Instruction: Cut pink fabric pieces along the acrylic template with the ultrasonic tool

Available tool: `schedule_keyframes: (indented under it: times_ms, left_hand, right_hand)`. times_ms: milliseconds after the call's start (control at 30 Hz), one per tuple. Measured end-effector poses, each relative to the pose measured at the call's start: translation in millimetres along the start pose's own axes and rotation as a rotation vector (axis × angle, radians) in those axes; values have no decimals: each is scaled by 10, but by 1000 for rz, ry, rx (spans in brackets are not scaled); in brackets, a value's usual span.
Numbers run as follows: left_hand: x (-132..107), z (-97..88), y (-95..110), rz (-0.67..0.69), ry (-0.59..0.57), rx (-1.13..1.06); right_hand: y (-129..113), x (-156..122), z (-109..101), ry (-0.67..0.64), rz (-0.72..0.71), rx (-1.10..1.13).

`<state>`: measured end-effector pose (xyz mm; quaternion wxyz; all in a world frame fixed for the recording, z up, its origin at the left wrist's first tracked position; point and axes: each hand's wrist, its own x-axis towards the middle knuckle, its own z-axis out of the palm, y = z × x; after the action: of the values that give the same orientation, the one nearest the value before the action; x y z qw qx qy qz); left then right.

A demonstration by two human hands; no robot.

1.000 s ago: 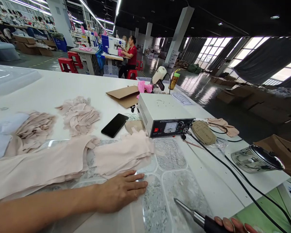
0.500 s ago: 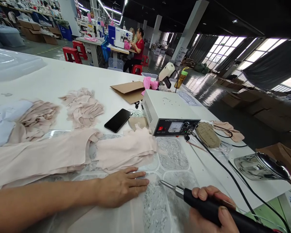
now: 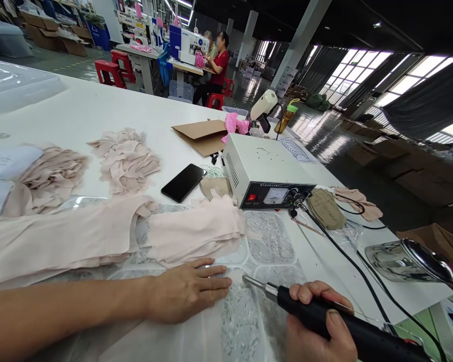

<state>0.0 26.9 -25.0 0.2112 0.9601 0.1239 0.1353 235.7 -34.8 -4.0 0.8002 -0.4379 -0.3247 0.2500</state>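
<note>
Fabric (image 3: 196, 231) in pale pink, cut pieces stacked flat, lies just in front of the white control box (image 3: 266, 171), on a clear moulded plastic sheet (image 3: 270, 241). In front of the box and a little to its left, the left hand (image 3: 191, 289) lies palm down at the stack's near edge. Its fingers are straight and together and grip nothing; the flat press looks meant to keep the layers from sliding. The right hand (image 3: 317, 327), in front of the box and to its right, is closed firmly around the black handle of a wand tool (image 3: 366, 334). The tool is held low and slanted, so its metal tip points at the left fingertips and sits close to them. I cannot tell whether the tip touches the sheet. A black cable (image 3: 343, 256) runs from the front of the box toward the tool (likely why the box stands within easy reach).

Left of the box lie a dark phone (image 3: 183, 182) and, further left, a heap of pink offcuts (image 3: 126, 158). Behind the box sits folded cardboard (image 3: 204, 136), and to its right a steel lid (image 3: 411, 259). All of this rests on a broad white table (image 3: 98, 110). Far behind the box, in a dim factory hall with tall windows, a person in red (image 3: 219, 63) sits at a sewing machine (image 3: 189, 45) near red stools (image 3: 107, 73).
</note>
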Motion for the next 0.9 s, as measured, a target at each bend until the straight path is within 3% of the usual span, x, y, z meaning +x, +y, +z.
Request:
schedule_keyframes:
  times_ms: [333, 633, 900]
  left_hand:
    - [-9, -1, 6, -6, 34, -16]
    - [-9, 10, -2, 3, 6, 22]
    - [-19, 29, -17, 21, 32, 15]
  right_hand:
    - [-3, -7, -26, -52, -31, -79]
    - [4, 45, 32, 56, -2, 26]
    - [50, 43, 27, -26, -34, -11]
